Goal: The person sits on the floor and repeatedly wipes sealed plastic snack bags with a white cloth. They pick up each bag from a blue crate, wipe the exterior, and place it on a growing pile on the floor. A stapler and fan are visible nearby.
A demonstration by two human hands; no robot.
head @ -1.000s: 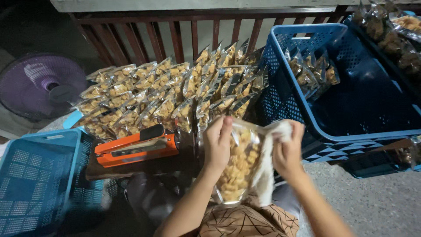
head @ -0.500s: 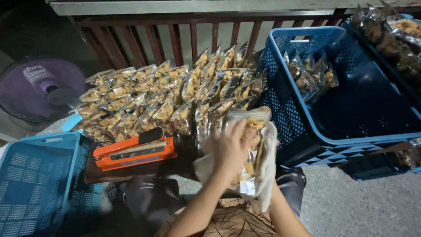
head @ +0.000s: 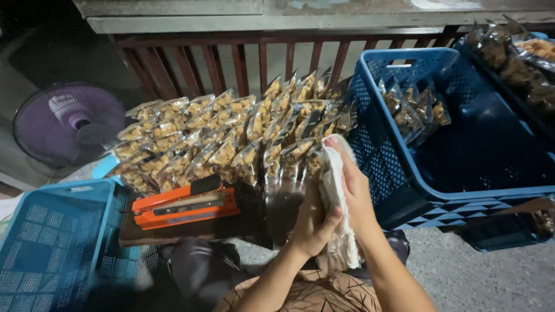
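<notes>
My left hand (head: 313, 222) and my right hand (head: 354, 193) press together around a white cloth (head: 335, 190) that wraps a clear snack bag; the bag is almost hidden between cloth and palms. Just beyond my hands lies a big heap of sealed snack bags (head: 231, 136) filled with yellow-brown pieces. An orange heat sealer (head: 185, 203) sits on a dark board to the left of my left hand.
A dark blue crate (head: 376, 144) with a few snack bags (head: 413, 112) stands at the right. A lighter blue crate (head: 55, 242) sits at the lower left. A purple fan (head: 69, 124) stands at the left, and a brown railing (head: 260, 58) runs behind the heap.
The bag was held open-faced between my hands a second ago. Since then the cloth has been drawn over it, and both hands have closed on the bundle and shifted slightly up and right.
</notes>
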